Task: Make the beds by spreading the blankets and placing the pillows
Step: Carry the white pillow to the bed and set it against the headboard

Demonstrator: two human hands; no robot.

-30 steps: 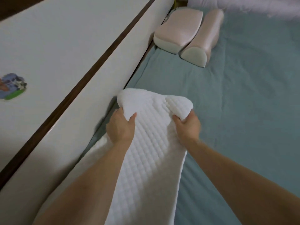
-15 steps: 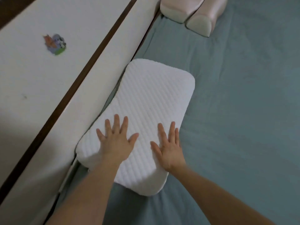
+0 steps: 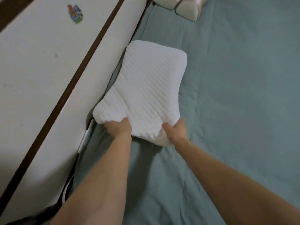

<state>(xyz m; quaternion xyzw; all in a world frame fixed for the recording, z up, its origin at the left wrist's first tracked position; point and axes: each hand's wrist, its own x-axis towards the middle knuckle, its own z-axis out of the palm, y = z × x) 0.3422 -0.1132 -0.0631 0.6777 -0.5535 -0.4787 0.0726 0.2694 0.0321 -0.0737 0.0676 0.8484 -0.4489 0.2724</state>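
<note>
A white quilted pillow lies on the grey-green bed sheet, its left side against the white headboard. My left hand grips the pillow's near left edge, fingers tucked under it. My right hand grips the near right corner, which is bunched up off the sheet. Two pink contoured pillows lie side by side at the top, partly cut off by the frame.
The white headboard with a dark brown stripe runs along the left and carries a small cartoon sticker. A dark cable hangs in the gap between headboard and mattress. The wrinkled sheet spreads wide to the right.
Half a second ago both palms lay flat on the pillow. Now both hands have slid back to its near edge and taken hold, lifting that edge slightly.
</note>
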